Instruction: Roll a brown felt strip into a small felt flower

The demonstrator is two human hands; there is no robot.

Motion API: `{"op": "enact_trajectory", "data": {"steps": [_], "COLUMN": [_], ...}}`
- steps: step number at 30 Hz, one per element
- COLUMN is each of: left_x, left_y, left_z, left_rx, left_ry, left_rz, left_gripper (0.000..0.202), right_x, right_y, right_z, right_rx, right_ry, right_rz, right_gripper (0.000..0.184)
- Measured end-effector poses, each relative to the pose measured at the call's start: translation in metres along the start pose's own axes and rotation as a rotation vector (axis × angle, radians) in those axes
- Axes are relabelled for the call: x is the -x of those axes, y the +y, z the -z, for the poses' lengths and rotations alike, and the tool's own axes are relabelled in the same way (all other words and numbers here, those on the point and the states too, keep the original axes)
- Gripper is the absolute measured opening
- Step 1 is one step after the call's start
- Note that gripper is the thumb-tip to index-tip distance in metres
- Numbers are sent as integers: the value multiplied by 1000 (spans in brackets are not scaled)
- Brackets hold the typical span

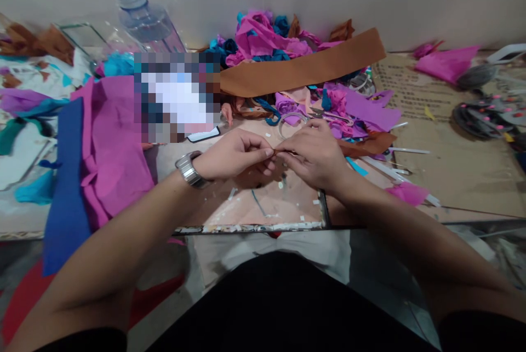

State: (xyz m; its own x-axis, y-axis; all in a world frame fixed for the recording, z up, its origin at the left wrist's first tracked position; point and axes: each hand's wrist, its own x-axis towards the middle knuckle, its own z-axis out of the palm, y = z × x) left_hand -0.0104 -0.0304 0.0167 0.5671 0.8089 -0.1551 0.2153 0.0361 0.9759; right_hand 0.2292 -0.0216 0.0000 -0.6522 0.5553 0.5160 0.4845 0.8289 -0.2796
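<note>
Both hands meet in the middle over the table. My left hand (246,154), with a metal watch (191,169) on its wrist, is closed, thumb and fingers pinching a small brown paper piece (275,151). From the other side, my right hand (318,149) pinches the same piece, mostly hidden by the fingertips. Just behind my right hand lies a roll of clear tape (291,122). A long brown crepe paper strip (304,67) stretches across the heap of pink, purple and blue paper (263,37) farther back.
Pink crepe paper (119,138) and a blue strip (68,177) hang at the table's left edge. A capped bottle (150,26) stands behind a blurred-out patch. White sticks (405,179) lie to the right, near a cardboard sheet (444,171) and a dark round pin case (479,120).
</note>
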Motion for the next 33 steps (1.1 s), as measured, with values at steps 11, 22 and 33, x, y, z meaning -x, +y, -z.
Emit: {"op": "enact_trajectory", "data": {"steps": [11,22,33], "left_x": [2,2,2], "left_y": [-3,-13,-13], "left_z": [-4,-5,-4], "left_rx": [-752,-1126,-1182], "left_ry": [205,282,210], "left_rz": [-305,-604,-639], "left_gripper": [27,22,28], "right_x": [-1,-7,-9], "right_y": [-2,2,-3], "right_z": [-5,0,2], "right_rx": [-65,-464,-450], "right_ry": [-59,-16,-114], "right_rz": [-92,-158,-149], "right_gripper": [10,7,12]}}
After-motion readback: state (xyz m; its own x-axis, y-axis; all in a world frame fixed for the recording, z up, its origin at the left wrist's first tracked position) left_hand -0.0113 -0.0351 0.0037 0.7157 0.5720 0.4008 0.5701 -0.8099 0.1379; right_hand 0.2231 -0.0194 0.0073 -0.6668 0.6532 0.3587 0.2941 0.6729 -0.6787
